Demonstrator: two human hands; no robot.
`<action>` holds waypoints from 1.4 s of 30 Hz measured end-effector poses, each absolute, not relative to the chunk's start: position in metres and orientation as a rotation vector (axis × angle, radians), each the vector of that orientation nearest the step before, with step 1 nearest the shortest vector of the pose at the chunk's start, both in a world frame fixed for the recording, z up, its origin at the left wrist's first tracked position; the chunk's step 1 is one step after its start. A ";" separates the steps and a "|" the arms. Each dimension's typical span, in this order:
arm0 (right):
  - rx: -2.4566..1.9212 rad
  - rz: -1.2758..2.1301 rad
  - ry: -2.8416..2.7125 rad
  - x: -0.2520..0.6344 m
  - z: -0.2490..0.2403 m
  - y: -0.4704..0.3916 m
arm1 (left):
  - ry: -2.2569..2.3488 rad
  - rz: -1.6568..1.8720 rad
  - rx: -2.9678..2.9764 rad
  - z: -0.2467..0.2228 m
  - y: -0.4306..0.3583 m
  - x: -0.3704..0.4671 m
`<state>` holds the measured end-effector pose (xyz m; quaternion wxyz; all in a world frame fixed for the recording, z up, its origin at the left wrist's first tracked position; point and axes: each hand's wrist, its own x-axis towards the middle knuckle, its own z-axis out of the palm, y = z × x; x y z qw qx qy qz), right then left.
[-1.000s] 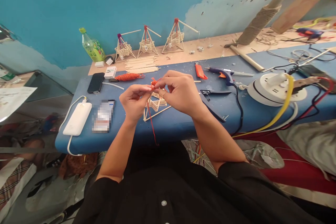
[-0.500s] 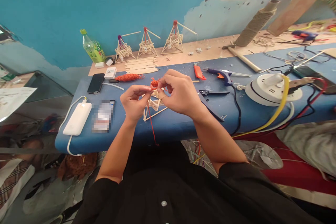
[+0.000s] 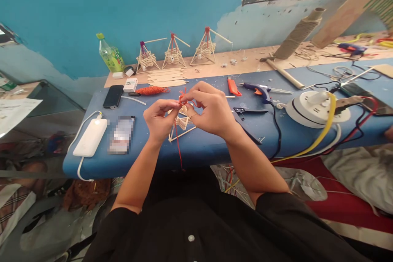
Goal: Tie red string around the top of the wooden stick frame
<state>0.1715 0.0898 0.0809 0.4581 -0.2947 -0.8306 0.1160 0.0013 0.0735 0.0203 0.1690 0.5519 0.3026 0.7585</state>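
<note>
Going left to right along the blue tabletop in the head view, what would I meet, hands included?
White power bank → phone with blurred screen → left hand → hanging red cord → right hand → nearer glue gun → round white power strip.

Spread across a blue tabletop [image 3: 204,145]
Carries a white power bank [image 3: 90,138], orange cord bundle [image 3: 152,90], glue gun [image 3: 260,90] and power strip [image 3: 299,112].
</note>
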 end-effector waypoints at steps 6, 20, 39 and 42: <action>-0.788 0.258 -2.063 0.169 0.080 0.091 | 0.869 2.168 1.556 0.019 0.074 0.002; -0.872 0.094 -1.951 0.169 0.078 0.085 | 0.984 2.203 1.420 0.020 0.070 0.002; -0.920 0.149 -1.752 0.193 0.070 0.088 | 1.272 2.052 1.727 0.031 0.066 -0.011; -0.923 0.154 -1.758 0.194 0.068 0.090 | 1.304 2.020 1.704 0.030 0.065 -0.013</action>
